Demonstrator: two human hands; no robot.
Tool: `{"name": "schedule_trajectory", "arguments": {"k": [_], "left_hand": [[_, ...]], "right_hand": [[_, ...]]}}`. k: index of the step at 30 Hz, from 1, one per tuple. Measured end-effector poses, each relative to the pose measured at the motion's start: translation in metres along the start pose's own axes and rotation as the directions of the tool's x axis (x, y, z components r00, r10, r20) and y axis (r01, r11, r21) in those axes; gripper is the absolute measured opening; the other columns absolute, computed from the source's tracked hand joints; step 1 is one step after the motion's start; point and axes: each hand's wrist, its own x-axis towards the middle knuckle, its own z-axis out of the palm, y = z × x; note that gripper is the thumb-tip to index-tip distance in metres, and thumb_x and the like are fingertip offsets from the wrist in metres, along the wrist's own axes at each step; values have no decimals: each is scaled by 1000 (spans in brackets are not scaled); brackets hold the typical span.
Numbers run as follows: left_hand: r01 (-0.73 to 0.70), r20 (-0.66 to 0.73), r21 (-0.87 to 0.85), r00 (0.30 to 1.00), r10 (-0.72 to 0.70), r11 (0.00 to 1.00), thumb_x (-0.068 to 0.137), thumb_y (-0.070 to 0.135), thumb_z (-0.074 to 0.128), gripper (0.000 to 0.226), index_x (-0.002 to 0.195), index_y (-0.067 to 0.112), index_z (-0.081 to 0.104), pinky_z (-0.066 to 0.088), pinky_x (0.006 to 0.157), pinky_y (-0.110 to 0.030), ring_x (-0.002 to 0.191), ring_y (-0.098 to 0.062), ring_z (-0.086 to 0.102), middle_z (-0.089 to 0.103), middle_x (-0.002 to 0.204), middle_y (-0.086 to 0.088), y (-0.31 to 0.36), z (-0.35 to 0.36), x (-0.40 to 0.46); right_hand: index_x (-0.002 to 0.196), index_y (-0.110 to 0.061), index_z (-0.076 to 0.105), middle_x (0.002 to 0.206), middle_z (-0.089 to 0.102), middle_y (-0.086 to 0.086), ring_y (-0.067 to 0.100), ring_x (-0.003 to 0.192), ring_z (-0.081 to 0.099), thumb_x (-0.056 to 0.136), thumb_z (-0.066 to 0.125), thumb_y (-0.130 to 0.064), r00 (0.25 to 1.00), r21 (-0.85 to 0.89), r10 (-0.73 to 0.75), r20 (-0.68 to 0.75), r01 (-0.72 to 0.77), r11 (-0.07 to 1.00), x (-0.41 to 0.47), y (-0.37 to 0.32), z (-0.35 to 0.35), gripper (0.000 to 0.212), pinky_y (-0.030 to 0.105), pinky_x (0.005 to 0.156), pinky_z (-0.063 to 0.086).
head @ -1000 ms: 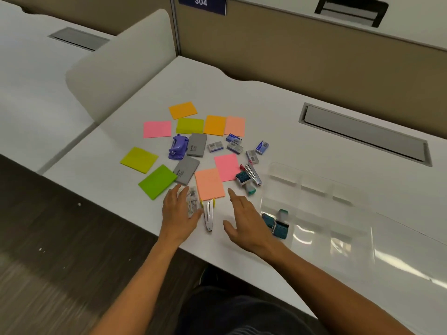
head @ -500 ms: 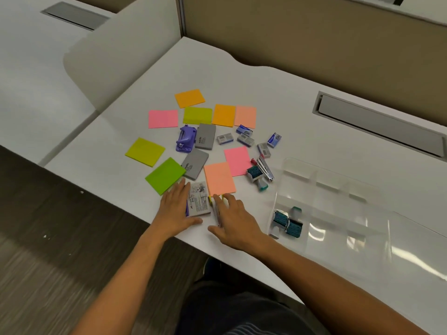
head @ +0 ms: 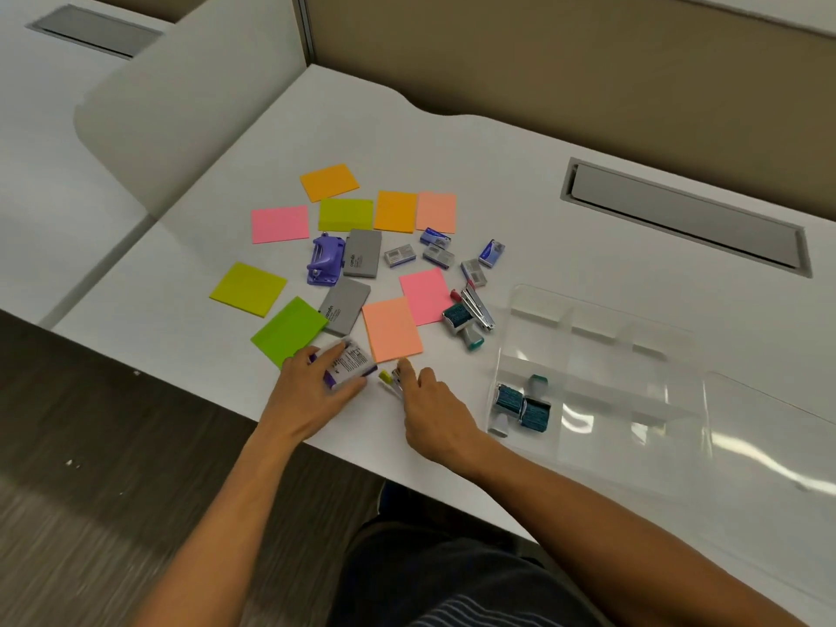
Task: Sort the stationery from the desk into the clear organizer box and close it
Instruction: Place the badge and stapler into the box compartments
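left hand (head: pixel 312 395): fingers pinching a small labelled packet (head: pixel 350 364) near the surface (head: pixel 543 129) front edge
right hand (head: pixel 434 414): fingers loosely spread, fingertips on a thin yellow-tipped tool (head: pixel 390 381), no grip yet
handling: both likely light and stiff; packet is best held by its long edges, tool may skid
organizer box (head: pixel 601 377): right, lid open, stamps (head: pixel 520 405) in near-left compartment, others free
room: bare path rightward; sticky notes (head: pixel 391 328) crowd beyond

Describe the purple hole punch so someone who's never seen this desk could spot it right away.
Start from the scatter of coloured sticky notes on the white desk. Below the pink note at its left, the purple hole punch lies beside a grey flat case. It is the only purple, chunky moulded thing among the flat pieces.
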Motion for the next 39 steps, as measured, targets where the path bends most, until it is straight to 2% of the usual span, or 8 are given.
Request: {"name": "schedule_trajectory", "arguments": {"k": [5,10,19,23,26,29,32,39], "left_hand": [[181,11,-600,976,-219,779,84,72,43,57,130,39,48,49,92,-35,110,-19,57,56,131,2,20,-5,-4],[313,222,-882,935,-276,351,81,74,43,64,124,27,50,58,78,-39,95,-31,70,68,110,-12,34,0,-8],[133,11,-792,979,-204,596,98,38,48,30,116,15,58,60,76,-36,93,-23,72,70,106,-11,67,22,-8],[-26,-125,-711,988,-90,702,93,43,55,39,114,11,64,59,71,-25,90,-17,72,73,98,-2,96,26,-6],[-122,-176,-581,984,22,804,90,42,59,32,100,13,69,60,70,-35,78,-22,70,72,83,-3,121,31,-5],[-291,-223,-462,952,208,838,88,44,59,27,103,23,66,51,55,-15,69,-9,63,66,76,17,149,38,-9],[-443,-164,-415,896,413,795,90,34,62,35,124,24,60,49,65,-6,82,8,63,62,93,30,179,50,-14],[-717,194,-190,642,742,671,94,38,53,50,142,30,41,55,83,-29,103,-15,63,65,125,3,239,90,-25]], "right_hand": [[107,-3,56,99,61,15,30,86,64,90,51,-20,962,366,150,228,-227,903,1,9,-19,24,35,64,48],[94,-5,63,91,65,16,24,79,73,88,52,-5,912,790,114,394,-399,467,-11,23,-46,12,35,78,61],[129,-1,53,92,65,17,26,80,70,89,60,-3,950,921,101,297,-313,231,-68,81,-88,41,39,81,59],[117,-1,65,91,64,15,26,78,68,88,58,-3,967,967,161,195,-217,132,-91,104,-93,29,42,80,59],[109,-8,70,92,69,15,27,77,68,92,58,-5,957,982,258,135,-163,90,-113,122,-95,21,34,75,58],[106,-8,72,86,66,17,30,79,68,92,59,-5,933,992,348,89,-116,57,-135,143,-95,19,34,74,58],[107,-5,70,85,65,17,32,79,68,91,61,-5,890,995,453,55,-84,45,-159,165,-97,18,34,72,58],[98,-13,75,80,71,11,24,71,68,90,65,-12,765,994,641,57,-103,35,-201,205,-94,13,33,67,59]]}}
